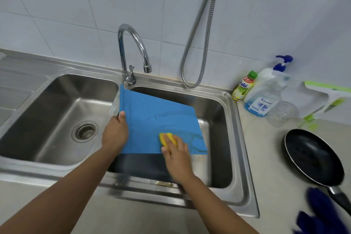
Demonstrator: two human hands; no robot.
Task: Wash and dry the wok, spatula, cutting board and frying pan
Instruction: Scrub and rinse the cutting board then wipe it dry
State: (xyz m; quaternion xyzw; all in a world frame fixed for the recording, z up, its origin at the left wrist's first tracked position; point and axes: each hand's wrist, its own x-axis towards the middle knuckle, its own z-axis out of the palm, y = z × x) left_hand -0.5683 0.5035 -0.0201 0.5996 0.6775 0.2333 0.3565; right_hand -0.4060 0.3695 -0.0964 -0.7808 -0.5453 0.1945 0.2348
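A blue cutting board (152,116) lies tilted over the right sink basin (218,104), wet with streaks of foam. My left hand (115,133) grips its left edge, thumb on top. My right hand (176,154) presses a yellow sponge (168,138) onto the board's near right part. A black frying pan (313,157) rests on the counter at the right, handle pointing toward me. Something dark sits in the basin under the board; I cannot tell what it is. No spatula shows.
The left basin (57,110) with its drain is bare. A chrome tap (133,49) arches over the divider, and a metal hose (197,43) hangs on the wall. Soap bottles (264,93), a glass (283,114) and a green-white squeegee (326,99) stand right. A blue cloth (322,214) lies near the pan handle.
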